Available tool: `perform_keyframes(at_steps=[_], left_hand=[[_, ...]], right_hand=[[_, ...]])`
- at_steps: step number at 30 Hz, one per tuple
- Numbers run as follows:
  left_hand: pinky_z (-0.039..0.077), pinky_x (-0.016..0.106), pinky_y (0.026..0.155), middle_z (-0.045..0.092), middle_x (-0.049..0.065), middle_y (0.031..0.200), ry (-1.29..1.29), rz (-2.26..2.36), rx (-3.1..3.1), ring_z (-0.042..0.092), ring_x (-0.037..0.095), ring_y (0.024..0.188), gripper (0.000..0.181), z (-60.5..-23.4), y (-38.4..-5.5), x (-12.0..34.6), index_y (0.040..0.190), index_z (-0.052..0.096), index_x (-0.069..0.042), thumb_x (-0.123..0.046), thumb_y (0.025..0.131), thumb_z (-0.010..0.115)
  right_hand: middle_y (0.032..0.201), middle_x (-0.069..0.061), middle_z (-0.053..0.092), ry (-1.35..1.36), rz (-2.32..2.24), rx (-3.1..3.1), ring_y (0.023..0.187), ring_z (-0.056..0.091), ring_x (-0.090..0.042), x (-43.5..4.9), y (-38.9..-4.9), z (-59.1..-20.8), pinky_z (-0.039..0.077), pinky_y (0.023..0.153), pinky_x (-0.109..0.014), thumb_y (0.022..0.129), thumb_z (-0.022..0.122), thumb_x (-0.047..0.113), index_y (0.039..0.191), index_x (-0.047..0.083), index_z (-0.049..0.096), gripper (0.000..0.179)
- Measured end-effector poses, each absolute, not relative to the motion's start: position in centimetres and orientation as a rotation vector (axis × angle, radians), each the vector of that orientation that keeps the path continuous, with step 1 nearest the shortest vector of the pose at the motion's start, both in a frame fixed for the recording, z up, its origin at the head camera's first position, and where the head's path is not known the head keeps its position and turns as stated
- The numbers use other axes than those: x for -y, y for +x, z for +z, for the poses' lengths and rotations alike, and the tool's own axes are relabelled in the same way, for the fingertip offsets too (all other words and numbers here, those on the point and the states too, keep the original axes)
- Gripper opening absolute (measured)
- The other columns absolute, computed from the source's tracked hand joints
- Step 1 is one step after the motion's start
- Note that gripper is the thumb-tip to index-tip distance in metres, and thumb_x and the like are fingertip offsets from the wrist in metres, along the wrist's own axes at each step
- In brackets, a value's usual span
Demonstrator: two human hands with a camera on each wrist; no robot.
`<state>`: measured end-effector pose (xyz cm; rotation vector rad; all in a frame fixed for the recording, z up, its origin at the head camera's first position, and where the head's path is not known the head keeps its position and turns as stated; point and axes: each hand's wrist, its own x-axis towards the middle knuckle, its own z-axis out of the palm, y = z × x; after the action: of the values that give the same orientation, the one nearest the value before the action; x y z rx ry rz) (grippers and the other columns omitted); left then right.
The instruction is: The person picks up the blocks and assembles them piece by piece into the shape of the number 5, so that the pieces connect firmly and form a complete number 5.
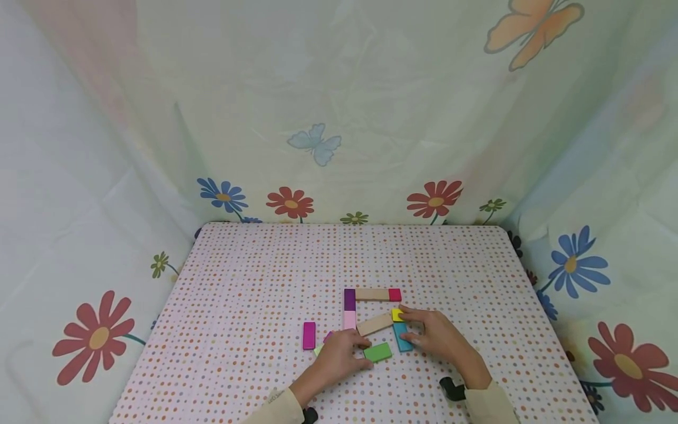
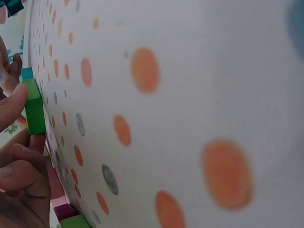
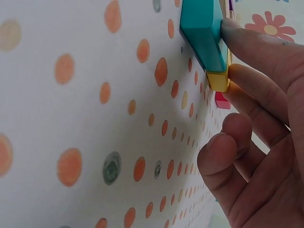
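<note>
My left hand (image 1: pixel 337 356) pinches the left end of a green block (image 1: pixel 378 353) between thumb and fingers, low over the table. With its thumb on a teal block (image 1: pixel 403 337) and a fingertip on a small yellow block (image 1: pixel 397 315), my right hand (image 1: pixel 442 335) touches both from their right side. A slanted plain wood block (image 1: pixel 375 324) runs from the yellow block to a pink block (image 1: pixel 349 320). Above the pink one lies a purple block (image 1: pixel 349 299). Another plain wood block (image 1: pixel 372 294) joins it to a red block (image 1: pixel 395 294).
A magenta block (image 1: pixel 309 335) lies left of my left hand. Beside that hand, a second magenta block (image 1: pixel 328 336) and a light green block (image 1: pixel 318 351) are partly hidden. Dotted cloth covers the table (image 1: pixel 254 277); flowered curtains (image 1: pixel 371 118) surround its back and sides.
</note>
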<state>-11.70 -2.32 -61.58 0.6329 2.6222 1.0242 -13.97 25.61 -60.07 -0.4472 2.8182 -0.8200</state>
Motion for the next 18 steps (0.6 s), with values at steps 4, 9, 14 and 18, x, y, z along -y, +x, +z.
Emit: perform_keyframes(at_steps=[4,9,14,18], left_hand=[[0.052,0.020,0.081,0.076,-0.007,0.106,0.648,0.972,-2.648,0.065,0.001,0.094,0.041,-61.56,-11.75,2.18,0.115,0.083,-0.019,-0.035,0.078,0.094],[0.050,0.018,0.077,0.074,-0.007,0.103,0.657,0.963,-2.660,0.061,-0.001,0.088,0.038,-61.60,-11.78,2.03,0.112,0.084,-0.018,-0.033,0.078,0.094],[0.051,0.017,0.078,0.074,-0.006,0.102,0.666,0.959,-2.679,0.061,-0.001,0.088,0.037,-61.64,-11.62,1.84,0.111,0.084,-0.016,-0.030,0.078,0.092],[0.051,0.017,0.077,0.072,-0.006,0.103,0.651,0.942,-2.695,0.059,-0.002,0.087,0.037,-61.71,-11.19,1.69,0.112,0.083,-0.015,-0.027,0.078,0.090]], right_hand=[[0.153,-0.005,0.063,-0.449,-0.821,-2.823,0.140,0.062,-0.036,-25.62,-13.99,-60.12,0.049,0.114,-0.061,0.088,0.086,0.035,0.134,0.014,0.074,0.052],[0.153,-0.005,0.063,-0.452,-0.817,-2.832,0.140,0.061,-0.037,-25.64,-14.04,-60.21,0.049,0.113,-0.061,0.088,0.086,0.035,0.135,0.013,0.074,0.052],[0.154,-0.005,0.062,-0.453,-0.826,-2.830,0.140,0.061,-0.037,-25.64,-14.03,-60.27,0.049,0.114,-0.061,0.089,0.086,0.035,0.135,0.014,0.074,0.052],[0.154,-0.005,0.063,-0.434,-0.835,-2.820,0.140,0.061,-0.037,-25.62,-13.85,-60.34,0.048,0.114,-0.062,0.089,0.086,0.035,0.134,0.013,0.074,0.052]])
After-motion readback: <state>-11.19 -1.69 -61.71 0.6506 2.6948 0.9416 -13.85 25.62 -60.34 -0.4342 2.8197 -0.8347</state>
